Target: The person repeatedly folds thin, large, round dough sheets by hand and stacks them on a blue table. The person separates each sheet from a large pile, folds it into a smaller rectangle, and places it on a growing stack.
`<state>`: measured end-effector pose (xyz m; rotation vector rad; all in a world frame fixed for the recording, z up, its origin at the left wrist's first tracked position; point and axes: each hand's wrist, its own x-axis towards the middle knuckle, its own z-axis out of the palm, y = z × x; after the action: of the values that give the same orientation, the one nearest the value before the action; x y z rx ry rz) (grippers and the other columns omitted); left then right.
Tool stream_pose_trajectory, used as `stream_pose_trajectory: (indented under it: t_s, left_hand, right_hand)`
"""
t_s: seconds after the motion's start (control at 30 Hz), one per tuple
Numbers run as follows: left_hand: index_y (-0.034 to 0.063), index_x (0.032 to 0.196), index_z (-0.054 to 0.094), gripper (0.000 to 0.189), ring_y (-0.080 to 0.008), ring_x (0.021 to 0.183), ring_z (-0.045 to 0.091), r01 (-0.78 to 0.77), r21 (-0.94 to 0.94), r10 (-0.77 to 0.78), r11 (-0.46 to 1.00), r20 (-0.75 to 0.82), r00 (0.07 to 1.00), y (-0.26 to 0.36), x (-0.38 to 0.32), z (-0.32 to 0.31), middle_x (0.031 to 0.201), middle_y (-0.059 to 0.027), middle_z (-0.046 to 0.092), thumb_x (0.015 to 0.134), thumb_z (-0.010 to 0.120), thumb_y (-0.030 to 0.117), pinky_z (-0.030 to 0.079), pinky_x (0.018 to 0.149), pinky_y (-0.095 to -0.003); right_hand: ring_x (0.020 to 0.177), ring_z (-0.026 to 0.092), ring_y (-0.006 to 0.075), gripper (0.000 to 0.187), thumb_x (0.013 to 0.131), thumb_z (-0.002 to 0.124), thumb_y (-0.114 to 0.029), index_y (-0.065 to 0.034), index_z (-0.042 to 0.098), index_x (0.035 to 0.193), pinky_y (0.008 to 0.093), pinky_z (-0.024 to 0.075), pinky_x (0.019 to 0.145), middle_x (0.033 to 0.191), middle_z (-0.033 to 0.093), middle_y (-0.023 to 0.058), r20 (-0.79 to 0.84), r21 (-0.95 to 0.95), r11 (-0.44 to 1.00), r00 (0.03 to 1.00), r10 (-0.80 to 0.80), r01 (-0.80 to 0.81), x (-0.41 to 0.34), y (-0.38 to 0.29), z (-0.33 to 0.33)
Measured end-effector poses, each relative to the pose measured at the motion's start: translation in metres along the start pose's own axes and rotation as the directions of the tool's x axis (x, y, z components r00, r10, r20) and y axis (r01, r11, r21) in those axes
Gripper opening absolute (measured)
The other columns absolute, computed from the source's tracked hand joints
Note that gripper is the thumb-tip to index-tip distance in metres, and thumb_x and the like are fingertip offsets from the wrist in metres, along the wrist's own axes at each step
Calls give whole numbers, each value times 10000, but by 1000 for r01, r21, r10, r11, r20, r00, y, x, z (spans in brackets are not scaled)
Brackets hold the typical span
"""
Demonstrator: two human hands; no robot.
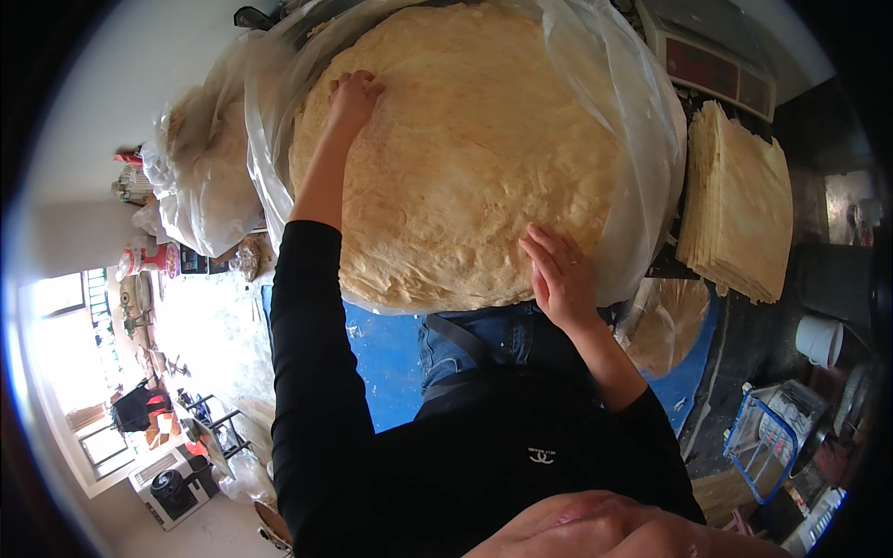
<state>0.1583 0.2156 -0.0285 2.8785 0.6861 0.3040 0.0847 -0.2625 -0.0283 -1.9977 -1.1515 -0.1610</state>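
A broad, round pile of thin, pale-yellow flatbread sheets fills the space before me. Its near edge is wrinkled and layered. My left hand rests on the upper left part of the top sheet with fingers curled down; whether they pinch the sheet is hidden. At the near right edge, my right hand lies against the pile, fingers extended and nothing visibly held. Clear plastic sheeting wraps around the pile's sides and partly covers its right margin.
To the right lies a folded stack of similar sheets. A bulky plastic bag stands at left. Below right, a wrapped round bundle sits on the blue surface. A blue-edged frame and a white bucket are farther right.
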Motion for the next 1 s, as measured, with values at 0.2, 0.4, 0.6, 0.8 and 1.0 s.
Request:
stream_pose_trajectory:
  t_s: [0.2, 0.4, 0.6, 0.8, 1.0]
  left_hand:
    - [66, 1219, 598, 286, -277, 1056, 609, -251, -76, 258, 965, 109, 960, 32, -5, -61, 1115, -142, 603, 990, 604, 238, 501, 888, -408]
    - [20, 1060, 616, 161, -190, 896, 639, -612, -324, 684, 721, 196, 702, 126, -28, -156, 934, -125, 646, 1014, 514, 135, 543, 795, -319]
    - [-22, 1020, 675, 249, -249, 743, 669, -17, -753, 524, 658, 441, 729, 234, -55, -143, 879, -151, 700, 1001, 535, 184, 553, 645, -368]
    - [22, 1102, 613, 332, -298, 795, 610, -554, -669, 783, 495, 67, 619, 211, -60, -114, 922, -170, 660, 991, 577, 333, 496, 752, -393]
    - [69, 1248, 620, 306, -303, 1169, 609, -220, -507, 374, 834, 226, 900, 126, -150, -57, 1262, -156, 635, 995, 595, 239, 500, 945, -387]
  right_hand:
    - [1153, 626, 328, 375, 854, 633, 1, -76, 642, 1221, 435, 496, 979, 1281, 644, 136, 17, -62, 998, 1000, 1, 0, -8, 8, 8]
    - [1195, 619, 256, 217, 922, 693, -85, -4, 696, 1123, 330, 522, 929, 1331, 624, 137, 148, 166, 935, 946, 289, -312, 21, -21, -8]
    - [1206, 590, 200, 574, 963, 664, -388, -20, 517, 1378, 381, 454, 1027, 1286, 631, 114, 494, 862, -85, 794, 355, -499, 67, -57, 3]
    - [1153, 597, 200, 440, 1027, 540, -304, -30, 500, 1369, 357, 457, 1023, 1241, 608, 85, 260, 691, 449, 775, 576, -566, 77, -3, -20]
    - [1142, 599, 193, 435, 1015, 559, -283, -30, 504, 1364, 350, 465, 1008, 1233, 610, 81, 28, 882, 341, 761, 649, -324, 48, -2, -131]
